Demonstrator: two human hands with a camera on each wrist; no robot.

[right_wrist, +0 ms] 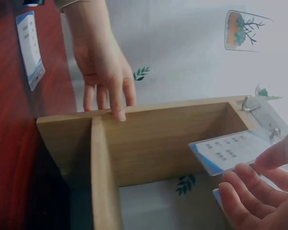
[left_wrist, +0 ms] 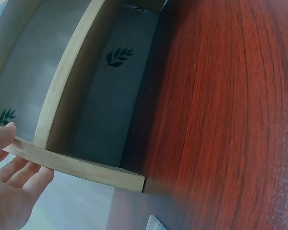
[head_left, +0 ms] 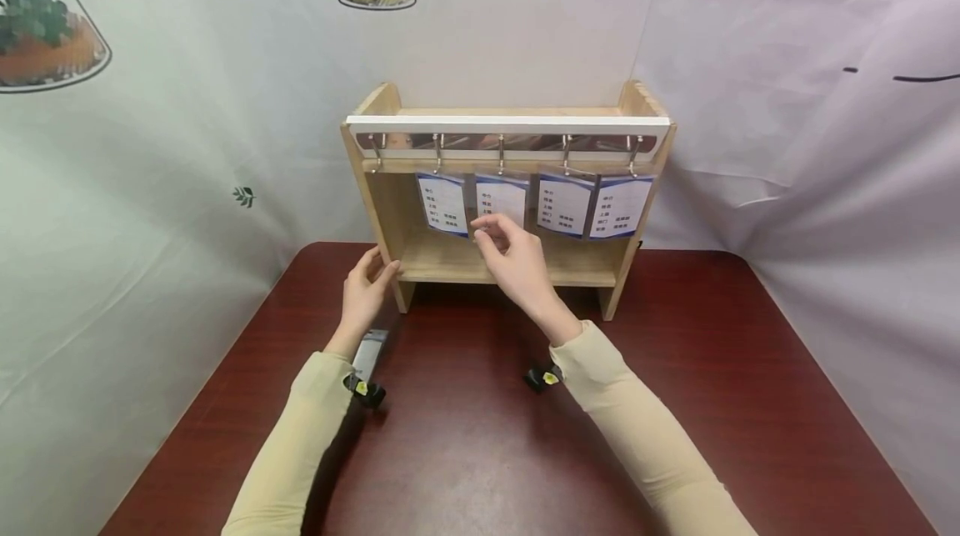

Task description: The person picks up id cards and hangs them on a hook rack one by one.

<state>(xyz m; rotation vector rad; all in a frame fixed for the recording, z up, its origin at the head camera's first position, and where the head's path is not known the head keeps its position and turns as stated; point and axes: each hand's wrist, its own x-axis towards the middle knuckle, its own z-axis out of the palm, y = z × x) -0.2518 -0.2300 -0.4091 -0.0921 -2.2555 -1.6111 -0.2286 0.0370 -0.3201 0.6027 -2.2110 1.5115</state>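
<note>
A wooden shelf (head_left: pixel 510 276) stands on the table with a white hook rack (head_left: pixel 510 126) across its top front. Several white-and-blue ID badges (head_left: pixel 444 204) in clear sleeves hang in a row below the metal hooks. My left hand (head_left: pixel 363 293) grips the shelf's left side panel low down, its thumb inside and its fingers outside, as the left wrist view shows. In front of the second badge from the left (head_left: pixel 501 196) is my right hand (head_left: pixel 517 257), fingers loosely bent with a gap to the thumb, covering that badge's lower part.
Another ID badge (right_wrist: pixel 31 50) lies on the dark red table (head_left: pixel 465 436), partly hidden by the left wrist in the head view. A pale printed cloth (head_left: pixel 510 36) hangs behind the shelf and at both sides. Each wrist wears a small black camera (head_left: pixel 365 390).
</note>
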